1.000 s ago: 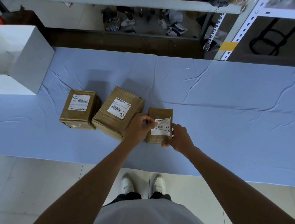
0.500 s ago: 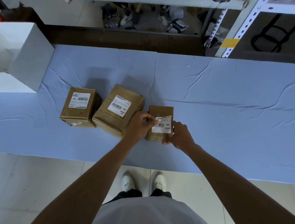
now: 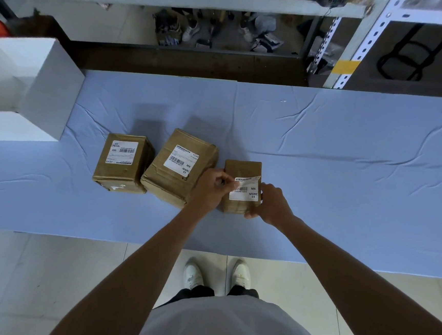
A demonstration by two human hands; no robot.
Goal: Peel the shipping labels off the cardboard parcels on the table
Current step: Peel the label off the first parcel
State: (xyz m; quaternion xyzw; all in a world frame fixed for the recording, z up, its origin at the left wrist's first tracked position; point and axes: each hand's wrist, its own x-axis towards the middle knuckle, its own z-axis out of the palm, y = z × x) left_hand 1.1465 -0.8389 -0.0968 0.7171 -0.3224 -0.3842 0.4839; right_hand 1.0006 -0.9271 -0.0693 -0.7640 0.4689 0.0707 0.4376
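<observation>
Where the smallest parcel [image 3: 242,169] stands at the right end of a row of three on the table [image 3: 342,231], its white shipping label [image 3: 249,194] is seen partly lifted. The label's upper left corner is raised off the cardboard and creased, while the lower part, printed with a barcode and "MXRC 03", lies flat on the top face. The raised corner is pinched between the thumb and curled fingers of the left hand [image 3: 208,190], which is placed at the parcel's left side. The parcel is gripped by the right hand [image 3: 271,205], whose fingers are curled round its near right corner; how far they reach down the side cannot be told.

Just beside it to the left, a larger middle parcel [image 3: 164,186] is set at an angle, with its own label [image 3: 180,161] flat on top; its near right corner is covered in view by the left hand. A third parcel [image 3: 118,177] is placed just beside that one, farther left, and its label [image 3: 121,152] is turned sideways.

All three are carried on a wrinkled pale blue cloth [image 3: 350,141] spread over the table. A white box [image 3: 47,98] is seen at the table's left end. Beyond the far edge a metal rack [image 3: 370,33] is visible, and pairs of shoes [image 3: 190,32] are scattered on the floor beneath it. Below the near edge, the person's white shoes [image 3: 193,273] are seen on a tiled floor [image 3: 44,285].
</observation>
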